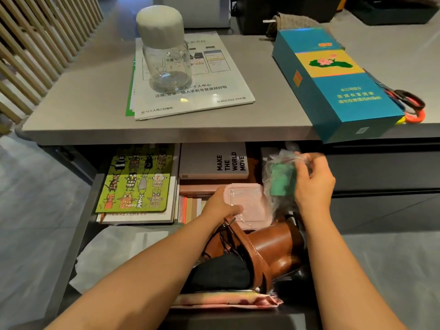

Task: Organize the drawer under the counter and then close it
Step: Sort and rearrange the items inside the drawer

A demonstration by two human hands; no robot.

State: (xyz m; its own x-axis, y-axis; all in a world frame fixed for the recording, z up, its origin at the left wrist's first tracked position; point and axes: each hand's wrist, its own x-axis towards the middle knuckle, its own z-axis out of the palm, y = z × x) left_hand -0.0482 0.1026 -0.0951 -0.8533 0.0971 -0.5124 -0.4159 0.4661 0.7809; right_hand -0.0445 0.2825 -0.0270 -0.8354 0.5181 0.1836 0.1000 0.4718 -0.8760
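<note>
While the drawer (78, 225) stands pulled out from under the counter (90, 96) with both hands busy inside it, most of the risk sits at its crowded right side. The left hand (220, 207) grips the near corner of a pink lidded container (247, 201), fingers curled round its edge. The container lies over a stack of books (190, 206) and just beside a brown leather bag (273, 246), so it looks unevenly supported and could tip or slide if let go carelessly. The right hand (312, 184) pinches a bagged green block (282, 179), held up near the underside of the counter. The clear film looks slippery, and a loose hold could let the block drop onto the clutter below. Directly above that hand, a teal box (333, 84) overhangs the counter's edge, with scissors (404, 98) beside it. A hand rising too fast could, I judge, knock the box off into the drawer. The leather bag also bulges high, with a dark cloth (221, 270) tucked against it. Unless these are laid flatter, they may catch on the counter when the drawer is pushed in and jam it partway.
</note>
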